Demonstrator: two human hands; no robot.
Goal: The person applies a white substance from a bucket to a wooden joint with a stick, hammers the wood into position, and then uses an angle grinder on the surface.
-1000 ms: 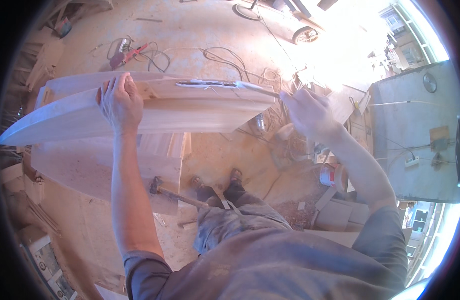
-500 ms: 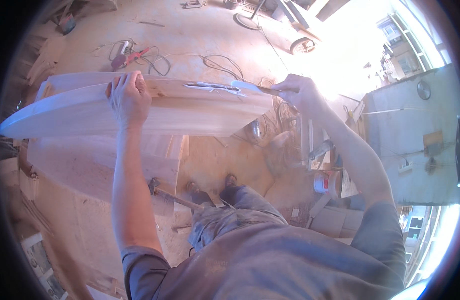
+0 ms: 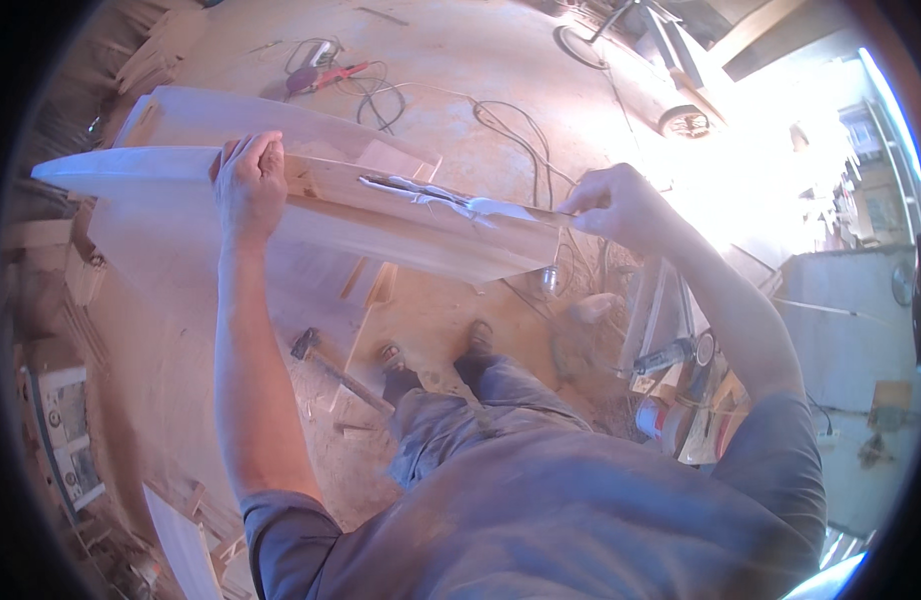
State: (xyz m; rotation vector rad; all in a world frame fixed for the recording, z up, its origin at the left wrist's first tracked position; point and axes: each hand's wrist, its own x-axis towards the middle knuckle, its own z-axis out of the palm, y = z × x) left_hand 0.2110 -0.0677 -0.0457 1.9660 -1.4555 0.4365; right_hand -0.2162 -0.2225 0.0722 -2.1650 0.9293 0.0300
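A long pale wooden board (image 3: 411, 235) stretches across in front of me, its narrow edge facing up. My left hand (image 3: 251, 187) is closed over that edge, fingers curled across the top. White paste (image 3: 421, 190) lies unevenly along the edge to the right of it, around a dark gap, with some strands hanging over the side. At the board's right end, my right hand (image 3: 617, 207) pinches a thin stick-like spreader (image 3: 549, 214). The spreader's whitish far part rests at the pasted edge; its exact tip blends into the paste.
A hammer (image 3: 339, 368) stands by my feet. Beyond the board, a red power tool (image 3: 316, 80) and looped cables (image 3: 526, 125) lie on the dusty floor. Another wide panel (image 3: 211, 112) sits behind the board. On the right are a grey cylindrical tool (image 3: 667, 356) and a bucket (image 3: 651, 416).
My view has shifted, and the board now slopes down to the right. My right hand stays at its right end with the spreader; my left hand keeps its hold.
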